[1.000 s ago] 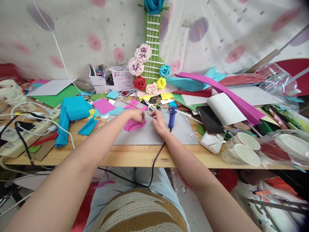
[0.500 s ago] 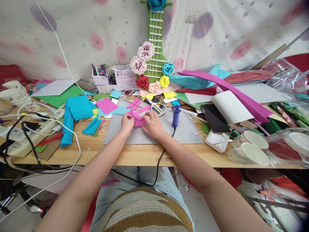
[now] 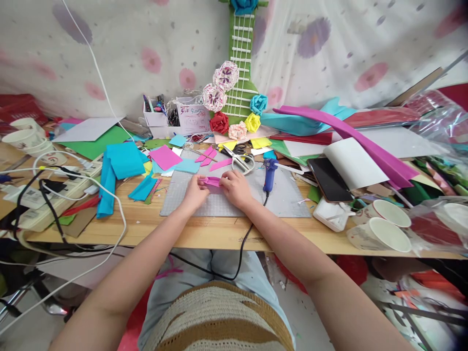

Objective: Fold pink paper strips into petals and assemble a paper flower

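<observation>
Between my hands is a folded piece of pink paper [image 3: 212, 181], held just over the grey cutting mat [image 3: 288, 204]. My left hand [image 3: 196, 191] pinches its left end, and my right hand [image 3: 236, 188] grips the right end. Behind my hands lie scissors [image 3: 243, 163] with pale handles and several pink paper strips [image 3: 206, 155]. To the right of my right hand, a blue glue gun [image 3: 269, 176] rests on the mat, its black cord running toward my lap.
A green guitar-shaped panel [image 3: 239, 73] with paper flowers stands at the back. Blue paper pieces [image 3: 126, 160] and a power strip [image 3: 54, 200] lie to the left. A phone [image 3: 329, 180], a white tray [image 3: 331, 214] and paper cups [image 3: 380, 234] are at right.
The pink paper now shows as a narrower folded strip between my hands, where a wider piece showed before. The whole view has shifted slightly.
</observation>
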The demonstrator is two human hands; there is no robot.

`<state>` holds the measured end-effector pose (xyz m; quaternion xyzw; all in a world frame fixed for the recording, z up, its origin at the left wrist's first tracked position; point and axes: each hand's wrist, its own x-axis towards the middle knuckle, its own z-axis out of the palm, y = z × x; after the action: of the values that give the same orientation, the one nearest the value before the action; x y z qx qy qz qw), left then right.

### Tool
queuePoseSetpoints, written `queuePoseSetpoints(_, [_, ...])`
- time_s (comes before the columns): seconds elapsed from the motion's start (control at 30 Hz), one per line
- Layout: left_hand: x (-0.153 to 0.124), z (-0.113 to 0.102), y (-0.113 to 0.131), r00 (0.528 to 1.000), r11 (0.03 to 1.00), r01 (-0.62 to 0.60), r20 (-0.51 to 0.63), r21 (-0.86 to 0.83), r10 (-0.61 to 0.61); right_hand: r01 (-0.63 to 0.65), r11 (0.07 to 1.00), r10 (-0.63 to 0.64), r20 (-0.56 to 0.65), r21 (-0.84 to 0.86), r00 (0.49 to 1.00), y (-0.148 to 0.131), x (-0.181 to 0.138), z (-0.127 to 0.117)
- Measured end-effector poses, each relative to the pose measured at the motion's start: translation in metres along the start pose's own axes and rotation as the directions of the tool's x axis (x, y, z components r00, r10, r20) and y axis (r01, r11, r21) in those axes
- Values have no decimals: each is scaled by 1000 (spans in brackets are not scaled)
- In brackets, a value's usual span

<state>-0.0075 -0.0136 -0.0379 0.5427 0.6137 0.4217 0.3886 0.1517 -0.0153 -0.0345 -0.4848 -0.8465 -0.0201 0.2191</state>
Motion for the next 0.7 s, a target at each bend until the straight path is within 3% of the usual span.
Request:
queuePoseSetpoints(0.1, [0, -14, 0, 954, 863, -277, 11, 423, 301, -8, 1000, 8, -2, 13, 1000, 7, -2, -2])
queuePoseSetpoints(0.17, [0, -20, 0, 904, 743, -411, 133, 529, 406, -10, 999, 10, 8, 34, 1000, 11, -3, -3])
queuePoseSetpoints(0.23, [-3, -21, -2, 870, 691, -488, 230, 534, 436, -6, 998, 4, 33, 68, 999, 13, -5, -3])
queuePoseSetpoints(0.33, [-7, -19, -7, 847, 686, -529, 263, 500, 461, -11, 991, 2, 66, 133, 998, 17, -6, 1])
queuePoseSetpoints(0.47, [-9, -17, -12, 832, 674, -552, 276, 491, 481, -110, 955, 91, 78, 274, 993, 21, -6, 9])
queuePoseSetpoints(0.7, [-1, -12, -18, 885, 779, -461, 155, 425, 439, -311, 825, 285, 127, 471, 950, 20, -4, 10])
